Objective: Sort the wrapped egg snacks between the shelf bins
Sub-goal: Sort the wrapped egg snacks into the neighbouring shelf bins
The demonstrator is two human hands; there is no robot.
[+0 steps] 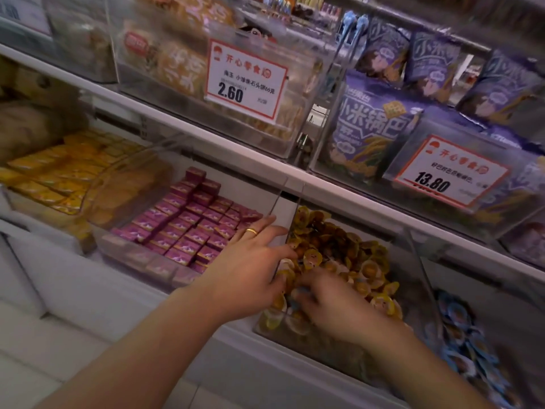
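1. Shop shelving in white, two tiers in view, clear plastic bins on each; upper tier blurred in places.
2. Upper right: purple snack bags upright in a clear bin, price card reading 13.80 on its front.
3. Upper middle: bin of orange-brown packets, blurred; price card reading 2.60 on its front.
4. Lower left: yellow boxes in rows; just right of them, magenta boxes in rows in their own bin.
5. Lower middle: clear bin heaped with yellow wrapped egg snacks, round, face print on the wrappers; both hands at the near left part of this heap.
6. Lower right: blue wrapped egg snacks in the next bin, behind a clear divider; blurred.
7. Left hand: fingers straight and spread, laid over the bin's left wall, fingertips touching the yellow heap; thumb down at the snacks near the front; nothing plainly gripped.
8. Right hand: motion-blurred, fingers curled down into the yellow snacks at the front of the bin; cannot tell whether any snack is pinched.
9. Gold ring on a finger of the left hand.
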